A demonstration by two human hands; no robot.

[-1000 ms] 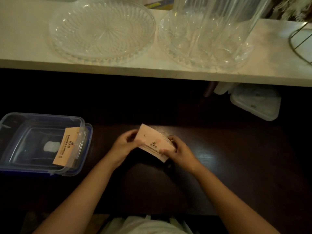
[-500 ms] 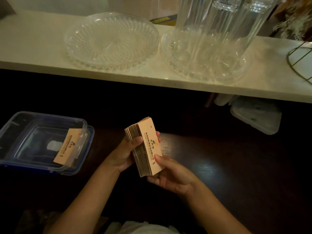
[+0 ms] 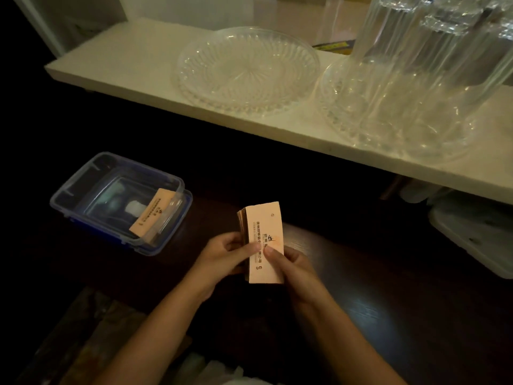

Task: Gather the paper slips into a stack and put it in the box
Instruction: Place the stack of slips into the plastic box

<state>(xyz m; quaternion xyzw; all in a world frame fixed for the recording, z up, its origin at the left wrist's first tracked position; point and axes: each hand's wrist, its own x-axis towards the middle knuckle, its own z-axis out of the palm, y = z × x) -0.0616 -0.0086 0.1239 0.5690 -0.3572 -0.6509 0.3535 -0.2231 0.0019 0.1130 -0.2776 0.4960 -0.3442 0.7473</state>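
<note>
A thick stack of pale orange paper slips [image 3: 263, 232] stands upright above the dark table, printed side toward me. My left hand [image 3: 224, 255] grips its left side with the thumb on the front. My right hand [image 3: 291, 266] holds its lower right side, thumb also on the front. To the left sits a clear plastic box with a blue rim [image 3: 83, 176], open on top. One single slip [image 3: 152, 212] leans against the box's right inner wall.
A white shelf [image 3: 133, 65] runs across the back and carries a clear glass dish [image 3: 247, 70] and a second dish with tall glasses [image 3: 416, 79]. A white plastic lid or container [image 3: 477, 234] lies on the right under the shelf.
The stack has been lifted from lying low on the table to standing upright in both hands. The view has shifted, so the box appears closer to the hands.
</note>
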